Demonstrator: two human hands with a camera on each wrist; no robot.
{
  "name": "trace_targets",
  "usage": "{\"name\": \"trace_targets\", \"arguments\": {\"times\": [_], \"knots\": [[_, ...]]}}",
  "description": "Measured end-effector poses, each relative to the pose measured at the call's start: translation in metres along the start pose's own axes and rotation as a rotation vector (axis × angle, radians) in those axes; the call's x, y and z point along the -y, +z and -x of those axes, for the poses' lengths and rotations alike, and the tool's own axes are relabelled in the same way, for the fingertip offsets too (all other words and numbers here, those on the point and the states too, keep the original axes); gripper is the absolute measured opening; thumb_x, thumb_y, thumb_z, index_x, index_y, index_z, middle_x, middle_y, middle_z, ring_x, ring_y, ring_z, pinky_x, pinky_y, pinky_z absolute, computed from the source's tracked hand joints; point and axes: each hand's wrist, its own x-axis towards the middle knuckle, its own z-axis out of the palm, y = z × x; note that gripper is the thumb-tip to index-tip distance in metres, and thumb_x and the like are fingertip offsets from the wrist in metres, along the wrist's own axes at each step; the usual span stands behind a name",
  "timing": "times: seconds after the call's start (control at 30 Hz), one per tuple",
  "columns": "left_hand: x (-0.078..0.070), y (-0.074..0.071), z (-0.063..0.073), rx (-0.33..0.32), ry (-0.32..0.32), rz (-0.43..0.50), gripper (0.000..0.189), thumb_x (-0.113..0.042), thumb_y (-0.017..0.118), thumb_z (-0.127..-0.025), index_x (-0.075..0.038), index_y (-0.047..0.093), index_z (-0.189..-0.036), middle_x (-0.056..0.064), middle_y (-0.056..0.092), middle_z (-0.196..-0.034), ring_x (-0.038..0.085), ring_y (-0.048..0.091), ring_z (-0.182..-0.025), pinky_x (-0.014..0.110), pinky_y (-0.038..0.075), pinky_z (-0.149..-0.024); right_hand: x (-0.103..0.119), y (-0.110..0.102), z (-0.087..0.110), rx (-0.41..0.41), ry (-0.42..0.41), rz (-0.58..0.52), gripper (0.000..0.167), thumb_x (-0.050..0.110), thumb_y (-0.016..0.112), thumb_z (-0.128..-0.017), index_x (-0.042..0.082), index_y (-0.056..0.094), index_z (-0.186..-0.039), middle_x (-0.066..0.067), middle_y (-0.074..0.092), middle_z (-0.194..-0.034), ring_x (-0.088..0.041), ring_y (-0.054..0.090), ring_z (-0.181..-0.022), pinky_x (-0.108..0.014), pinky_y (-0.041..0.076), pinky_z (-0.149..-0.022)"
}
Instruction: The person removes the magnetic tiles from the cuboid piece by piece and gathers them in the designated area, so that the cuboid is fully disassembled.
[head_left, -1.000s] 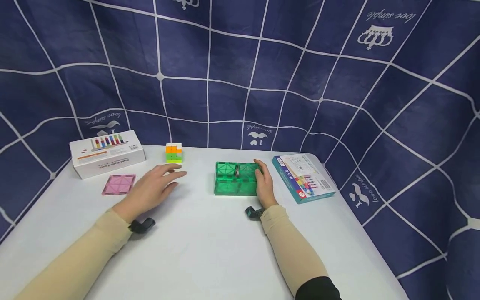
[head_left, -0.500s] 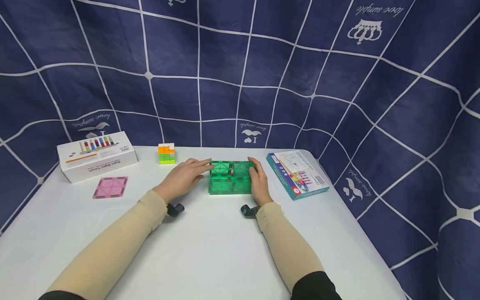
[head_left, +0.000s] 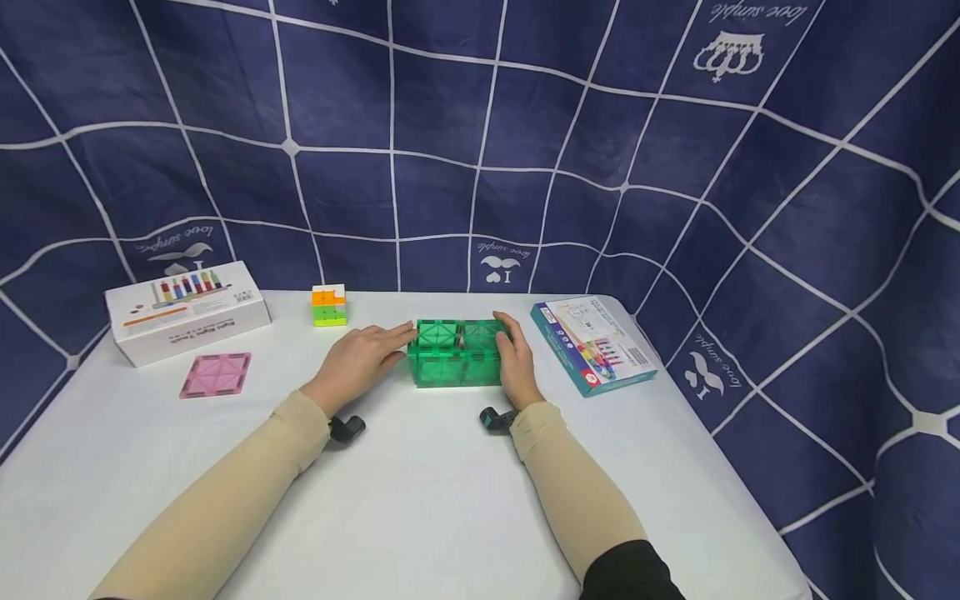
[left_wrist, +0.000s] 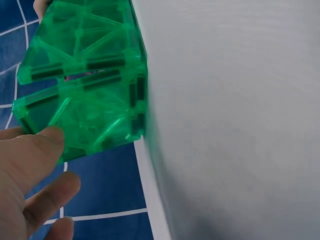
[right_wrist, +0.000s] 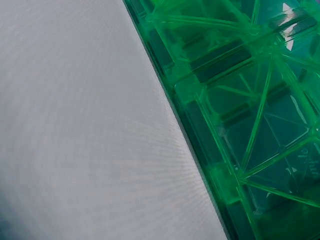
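Note:
A box built of clear green magnetic tiles (head_left: 456,367) lies on the white table in front of me. My left hand (head_left: 356,367) is at its left end, where thumb and finger pinch a green tile (left_wrist: 95,115) by its corner in the left wrist view. A gap separates that part from the green tiles (left_wrist: 80,45) beyond it. At the box's right end my right hand (head_left: 519,367) grips the side, thumb towards me and fingers around the far side. Only the green tiles (right_wrist: 270,125) and table show in the right wrist view; the right fingers are out of it.
A pink magnetic tile (head_left: 216,375) lies flat at the left. Behind it is a white box (head_left: 187,312), with a puzzle cube (head_left: 329,306) farther right. To the right lies a flat teal-edged box (head_left: 596,346). A blue curtain (head_left: 450,125) hangs behind the table (head_left: 420,500).
My left hand has come in from the left, past the pink tile, to the left end of the green box. The right hand stays at its right end. The view has shifted slightly.

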Motion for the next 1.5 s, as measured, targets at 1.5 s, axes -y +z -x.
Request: {"name": "trace_targets", "arguments": {"times": [1.5], "knots": [[0.030, 0.010, 0.027, 0.005, -0.259, 0.326, 0.050, -0.025, 0.088, -0.083, -0.012, 0.073, -0.128, 0.006, 0.078, -0.106, 0.019, 0.072, -0.088, 0.041, 0.060, -0.081, 0.038, -0.008, 0.008, 0.071, 0.029, -0.003, 0.043, 0.018, 0.035, -0.112, 0.016, 0.044, -0.155, -0.016, 0.038, -0.163, -0.028, 0.030, -0.154, -0.052, 0.024, -0.125]]}}
